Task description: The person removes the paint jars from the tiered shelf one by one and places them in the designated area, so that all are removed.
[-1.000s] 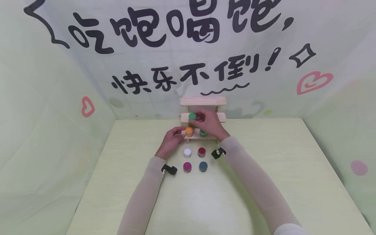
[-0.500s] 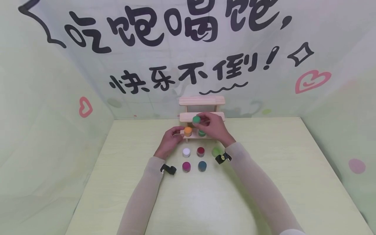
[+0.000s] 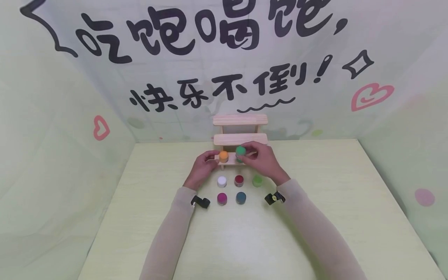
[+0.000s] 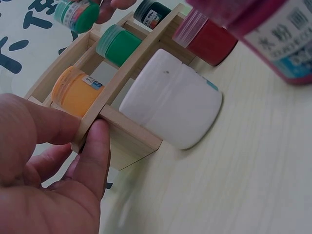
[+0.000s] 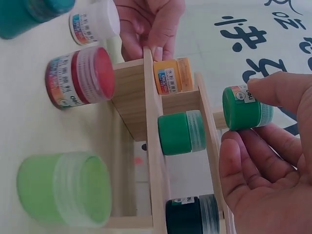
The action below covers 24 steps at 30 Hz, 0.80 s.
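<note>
A small wooden tiered rack [image 3: 240, 139] stands at the back of the table. My left hand [image 3: 203, 168] pinches the left end of its lowest shelf, right beside an orange paint jar [image 3: 223, 156]. My right hand [image 3: 264, 159] holds a green paint jar [image 5: 239, 109] between thumb and fingers, raised above the lowest shelf. In the head view it overlaps a second green jar, which the right wrist view shows on that shelf [image 5: 180, 132]. A dark green jar [image 5: 187, 217] sits farther along the same shelf, hidden behind the right hand in the head view.
In front of the rack stand a white jar [image 3: 222, 181], a red jar [image 3: 239, 181] and a light green jar [image 3: 257, 181]. Nearer are a magenta jar [image 3: 222, 199] and a teal jar [image 3: 241, 198]. A printed cloth [image 3: 175, 128] hangs behind the table.
My right hand has carried the green jar right and down in the head view, from the middle shelf to over the lowest one. The light green jar has come into view. My left hand keeps its grip.
</note>
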Motion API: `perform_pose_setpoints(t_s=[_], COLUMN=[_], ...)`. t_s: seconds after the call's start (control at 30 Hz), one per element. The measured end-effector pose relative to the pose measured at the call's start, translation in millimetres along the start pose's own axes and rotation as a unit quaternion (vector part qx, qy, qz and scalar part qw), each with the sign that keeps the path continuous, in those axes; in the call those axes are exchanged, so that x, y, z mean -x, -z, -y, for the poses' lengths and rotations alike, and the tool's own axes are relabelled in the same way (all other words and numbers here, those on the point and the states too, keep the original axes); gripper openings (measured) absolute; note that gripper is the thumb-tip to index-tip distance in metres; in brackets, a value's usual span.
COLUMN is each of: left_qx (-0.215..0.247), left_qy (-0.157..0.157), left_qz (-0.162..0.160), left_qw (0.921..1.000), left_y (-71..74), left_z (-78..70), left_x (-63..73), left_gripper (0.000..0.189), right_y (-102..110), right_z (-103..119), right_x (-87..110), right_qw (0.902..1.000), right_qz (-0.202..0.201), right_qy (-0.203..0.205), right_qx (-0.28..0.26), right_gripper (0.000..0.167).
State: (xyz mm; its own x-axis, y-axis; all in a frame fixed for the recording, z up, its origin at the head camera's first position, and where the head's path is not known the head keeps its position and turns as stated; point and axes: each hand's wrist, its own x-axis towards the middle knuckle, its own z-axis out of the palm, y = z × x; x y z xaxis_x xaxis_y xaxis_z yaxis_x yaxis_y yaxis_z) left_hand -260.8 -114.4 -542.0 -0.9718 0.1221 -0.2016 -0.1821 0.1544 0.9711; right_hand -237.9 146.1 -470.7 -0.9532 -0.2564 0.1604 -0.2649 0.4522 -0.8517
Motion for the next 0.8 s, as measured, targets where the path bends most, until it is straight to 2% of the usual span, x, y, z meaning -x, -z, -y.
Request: perform_pose_setpoints(t_s=[0.23,0.8], left_qx=[-0.005,0.010], left_qy=[-0.008,-0.008], left_qz=[0.003,0.002], left_qw=[1.0000,0.9999], left_y=[-0.1,0.1], left_z=[-0.4,-0.7], left_x=[0.9,0.7], left_gripper=[0.036,0.039], right_y=[4.1,5.6], right_z=[-5.4,-16.5], right_x=[14.1,44.2], right_qw=[0.9998,0.9996], right_qz=[-0.002,0.008], right_qy=[0.018,0.028], right_qx=[0.009,-0.004], right_gripper=[0.036,0.035])
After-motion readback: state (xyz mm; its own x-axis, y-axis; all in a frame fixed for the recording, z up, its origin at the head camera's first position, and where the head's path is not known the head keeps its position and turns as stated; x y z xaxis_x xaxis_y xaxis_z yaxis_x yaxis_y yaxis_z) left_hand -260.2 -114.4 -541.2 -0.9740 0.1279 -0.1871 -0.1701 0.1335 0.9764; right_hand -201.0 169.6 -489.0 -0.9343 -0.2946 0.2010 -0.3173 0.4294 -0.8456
